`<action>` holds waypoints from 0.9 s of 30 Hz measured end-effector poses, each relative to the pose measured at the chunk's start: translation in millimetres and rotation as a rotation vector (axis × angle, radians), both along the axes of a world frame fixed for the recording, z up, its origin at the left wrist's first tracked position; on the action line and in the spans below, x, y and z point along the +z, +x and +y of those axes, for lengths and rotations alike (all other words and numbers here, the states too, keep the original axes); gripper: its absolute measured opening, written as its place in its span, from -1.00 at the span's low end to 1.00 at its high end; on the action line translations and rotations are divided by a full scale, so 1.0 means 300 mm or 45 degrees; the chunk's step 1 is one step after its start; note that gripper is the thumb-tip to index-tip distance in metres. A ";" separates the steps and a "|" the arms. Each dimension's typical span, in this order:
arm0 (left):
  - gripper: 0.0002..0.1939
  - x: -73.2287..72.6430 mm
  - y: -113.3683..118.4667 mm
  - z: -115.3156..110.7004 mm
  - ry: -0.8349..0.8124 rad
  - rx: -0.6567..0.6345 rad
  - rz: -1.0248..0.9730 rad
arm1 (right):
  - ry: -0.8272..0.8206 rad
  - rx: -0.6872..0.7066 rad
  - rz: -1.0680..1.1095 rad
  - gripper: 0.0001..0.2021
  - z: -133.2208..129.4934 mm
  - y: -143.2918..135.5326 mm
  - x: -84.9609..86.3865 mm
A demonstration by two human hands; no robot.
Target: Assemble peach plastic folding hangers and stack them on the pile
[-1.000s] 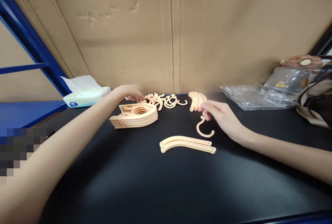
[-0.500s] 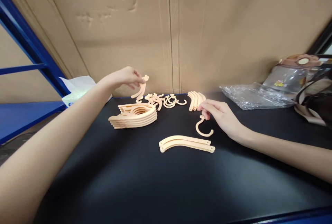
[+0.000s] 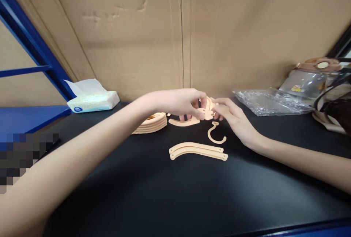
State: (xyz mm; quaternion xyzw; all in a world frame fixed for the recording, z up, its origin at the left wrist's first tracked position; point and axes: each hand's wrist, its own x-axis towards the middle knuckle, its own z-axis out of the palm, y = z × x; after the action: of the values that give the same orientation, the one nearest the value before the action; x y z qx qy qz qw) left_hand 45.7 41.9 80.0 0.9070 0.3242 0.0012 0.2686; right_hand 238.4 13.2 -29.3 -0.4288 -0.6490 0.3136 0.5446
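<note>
My left hand [image 3: 188,103] is closed on a peach plastic hanger piece [image 3: 207,113] with a small hole and rounded lobes. A curved hanger arm [image 3: 183,123] juts out to the left below the fingers. My right hand [image 3: 231,114] pinches at the right side of this piece; its fingertips are partly hidden. Just below lies a loose hanger hook [image 3: 216,136]. Two curved hanger arms [image 3: 197,151] lie side by side nearer me. Behind my left wrist, a stack of folded hangers [image 3: 153,124] is partly covered.
A tissue pack [image 3: 93,101] sits at the back left. At the back right are a crinkled clear plastic bag [image 3: 271,101], a clear bottle [image 3: 304,83] with a brown lid, and a dark bag with straps [image 3: 336,105]. A cardboard wall [image 3: 131,39] closes off the table's rear.
My left hand has carried the hanger piece rightward from above the pile, and it now meets my right hand. My right hand has stayed nearly in place. The hook and two arms have not moved.
</note>
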 end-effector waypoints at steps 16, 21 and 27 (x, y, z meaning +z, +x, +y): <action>-0.80 -0.058 0.021 0.008 0.196 -0.050 0.045 | 0.025 0.123 -0.306 -0.77 -0.010 0.001 0.002; -0.74 -0.061 0.031 0.003 0.084 0.064 0.194 | -0.002 0.110 -0.294 -0.76 -0.009 -0.001 -0.001; -0.76 -0.070 0.034 0.008 0.003 0.093 0.294 | -0.062 0.163 -0.310 -0.75 -0.001 -0.002 -0.005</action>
State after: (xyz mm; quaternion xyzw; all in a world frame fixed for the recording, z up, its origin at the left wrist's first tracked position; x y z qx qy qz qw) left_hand 55.9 44.4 59.0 0.8890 0.3859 -0.0931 0.2282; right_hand 237.9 12.9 -30.7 -0.4345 -0.7285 0.3091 0.4301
